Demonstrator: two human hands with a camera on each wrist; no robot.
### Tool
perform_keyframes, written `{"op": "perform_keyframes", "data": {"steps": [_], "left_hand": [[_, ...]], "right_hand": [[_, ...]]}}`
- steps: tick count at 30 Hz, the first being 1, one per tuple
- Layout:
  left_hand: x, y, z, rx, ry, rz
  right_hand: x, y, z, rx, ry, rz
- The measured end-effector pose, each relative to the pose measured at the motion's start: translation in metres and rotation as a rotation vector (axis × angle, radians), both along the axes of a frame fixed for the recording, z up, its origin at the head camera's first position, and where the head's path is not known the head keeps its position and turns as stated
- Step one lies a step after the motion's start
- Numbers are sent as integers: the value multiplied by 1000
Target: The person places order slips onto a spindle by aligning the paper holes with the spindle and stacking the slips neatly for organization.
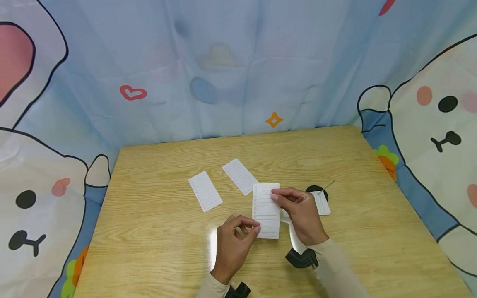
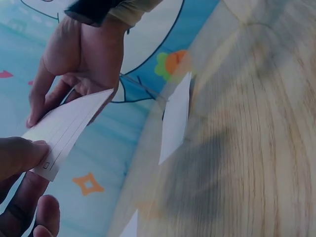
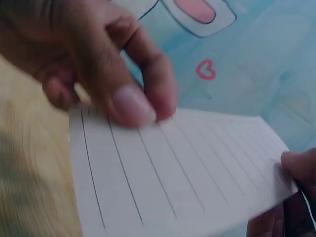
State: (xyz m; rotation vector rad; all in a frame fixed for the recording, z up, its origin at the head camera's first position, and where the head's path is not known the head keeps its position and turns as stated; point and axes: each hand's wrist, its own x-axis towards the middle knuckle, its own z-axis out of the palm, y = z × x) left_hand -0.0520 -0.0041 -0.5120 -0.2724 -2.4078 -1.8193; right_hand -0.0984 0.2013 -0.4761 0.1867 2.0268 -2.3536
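A lined white checklist card [image 1: 266,211] is held upright above the table between both hands. My left hand [image 1: 235,244] pinches its lower left edge between thumb and fingers. On the upper right edge, my right hand [image 1: 302,213] grips it the same way. The left wrist view shows the card [image 2: 69,128] nearly edge-on, with the left thumb on a printed box. In the right wrist view, printed lines run across the card [image 3: 163,173]. Two similar cards, a left one [image 1: 205,191] and a right one [image 1: 239,176], lie flat beyond the hands.
Right of the hands lies a small stack of white cards [image 1: 322,203], partly hidden by the right hand. A black round object [image 1: 314,188] and a thin stick [image 1: 328,186] are beside it. The wooden table [image 1: 149,231] meets a patterned curtain [image 1: 223,82] behind.
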Motion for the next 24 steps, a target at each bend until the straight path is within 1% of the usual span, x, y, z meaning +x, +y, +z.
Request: {"op": "perform_keyframes", "data": {"steps": [2,7,11,15,17,19,21,24], "left_hand": [[-1,-2,0,-18,11,-14],[-2,-7,2,-108,50,-53],[-2,-10,3,-185,75,-78],[-5,-13,6,-250,98,-94],[-7,-16,8,-259,105,-87],[-9,-20,10,-249,105,-66],[-11,-23,12,-221,96,-42],[-15,-28,13,-169,87,-10]], "right_hand": [[-1,4,0,71,42,19],[-1,16,-1,248,131,75],[-1,25,1,349,186,154],[-4,34,4,474,227,252],[-5,40,5,535,250,296],[-6,45,6,566,267,332],[-6,49,6,575,279,366],[-6,53,7,570,271,403]]}}
